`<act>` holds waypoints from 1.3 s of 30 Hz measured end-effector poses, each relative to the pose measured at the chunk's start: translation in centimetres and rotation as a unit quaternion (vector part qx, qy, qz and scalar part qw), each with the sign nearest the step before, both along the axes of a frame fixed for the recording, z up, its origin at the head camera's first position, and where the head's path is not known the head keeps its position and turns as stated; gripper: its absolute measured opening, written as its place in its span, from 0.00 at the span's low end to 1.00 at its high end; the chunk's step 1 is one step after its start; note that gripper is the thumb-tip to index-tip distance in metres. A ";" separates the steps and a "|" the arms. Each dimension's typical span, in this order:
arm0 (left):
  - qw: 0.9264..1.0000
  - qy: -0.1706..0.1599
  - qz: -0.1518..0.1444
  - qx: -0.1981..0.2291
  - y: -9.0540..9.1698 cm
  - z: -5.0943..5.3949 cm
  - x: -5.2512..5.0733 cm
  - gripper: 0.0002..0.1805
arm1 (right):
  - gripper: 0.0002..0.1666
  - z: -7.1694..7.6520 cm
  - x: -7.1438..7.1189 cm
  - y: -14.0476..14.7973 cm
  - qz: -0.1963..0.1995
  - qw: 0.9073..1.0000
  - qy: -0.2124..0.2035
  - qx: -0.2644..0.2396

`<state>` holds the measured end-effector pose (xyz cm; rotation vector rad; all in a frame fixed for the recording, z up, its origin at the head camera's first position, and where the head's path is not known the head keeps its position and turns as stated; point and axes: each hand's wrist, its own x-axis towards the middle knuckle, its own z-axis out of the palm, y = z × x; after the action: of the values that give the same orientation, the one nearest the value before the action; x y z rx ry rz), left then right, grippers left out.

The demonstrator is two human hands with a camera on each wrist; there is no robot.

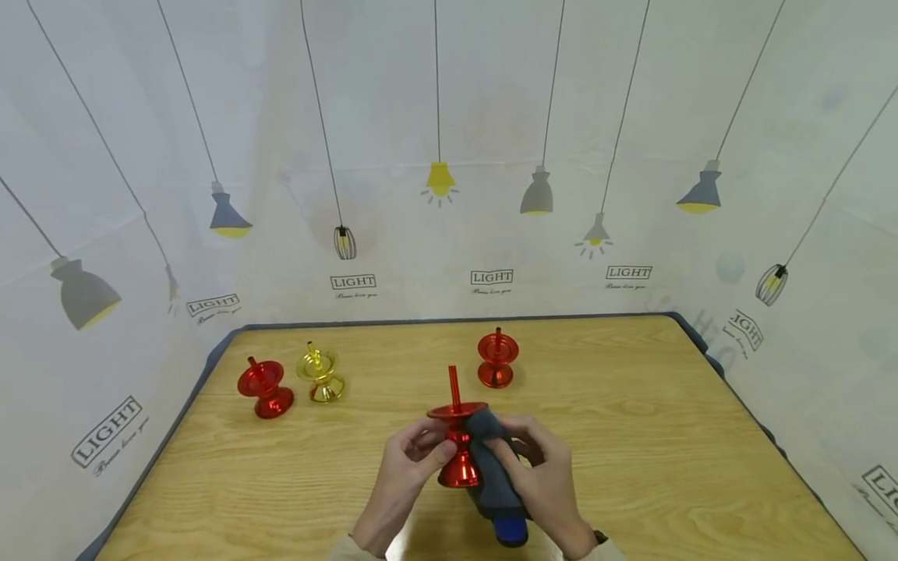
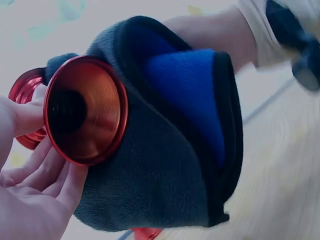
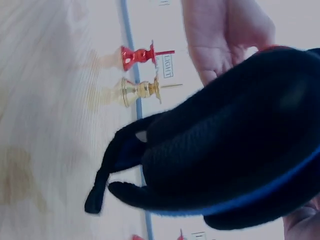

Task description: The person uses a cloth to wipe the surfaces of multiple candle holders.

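My left hand [image 1: 400, 471] grips a red metallic candle holder [image 1: 459, 471] by its narrow waist, thumb in front. It is held roughly upright above the table, a thin post rising from its dish. My right hand [image 1: 550, 479] pinches a folded dark grey cloth [image 1: 500, 471] with a blue inner side and presses it against the holder's right side. In the left wrist view, the holder's hollow base [image 2: 107, 110] faces the camera and the cloth [image 2: 150, 170] wraps behind it. The cloth [image 3: 225, 145] hides most of the holder and right fingers in the right wrist view.
On the wooden table [image 1: 666, 436], another red candle holder [image 1: 496, 375] stands behind the hands. At the left stand a red candle holder [image 1: 273, 403] and a gold one [image 1: 326, 389]. A white curtain [image 1: 421, 249] printed with lamps surrounds the table's back and sides.
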<state>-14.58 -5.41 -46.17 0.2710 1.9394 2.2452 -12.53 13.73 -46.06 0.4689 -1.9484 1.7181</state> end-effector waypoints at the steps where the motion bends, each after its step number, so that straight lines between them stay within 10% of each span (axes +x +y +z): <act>1: 1.000 -0.005 -0.003 0.003 0.0 0.0 0.0 0.21 | 0.16 -0.1 0.0 0.1 0.002 1.000 -0.011 -0.008; 7: 1.000 -0.005 0.024 -0.020 0.5 0.0 0.2 0.17 | 0.18 -0.6 -0.3 0.1 -0.026 0.998 0.039 0.040; 15: 0.998 0.024 0.044 -0.049 0.8 0.1 0.2 0.18 | 0.29 -0.6 -0.3 -0.5 -0.081 0.969 0.180 0.148; 25: 1.000 0.002 0.006 -0.023 -0.1 -0.3 -0.1 0.20 | 0.22 -0.9 -0.5 0.1 0.005 0.995 0.080 0.050; 33: 1.000 -0.021 -0.007 0.004 -0.3 -1.0 -0.3 0.23 | 0.16 -1.3 -0.8 0.1 0.027 0.999 -0.032 -0.006; 39: 0.999 -0.018 0.035 -0.025 0.2 -0.9 -0.2 0.21 | 0.19 -1.5 -0.8 -0.1 -0.026 0.997 0.023 0.066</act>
<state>-14.82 -5.22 -47.09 0.1584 2.0142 2.2242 -13.36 13.66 -47.57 0.4959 -2.0303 1.5399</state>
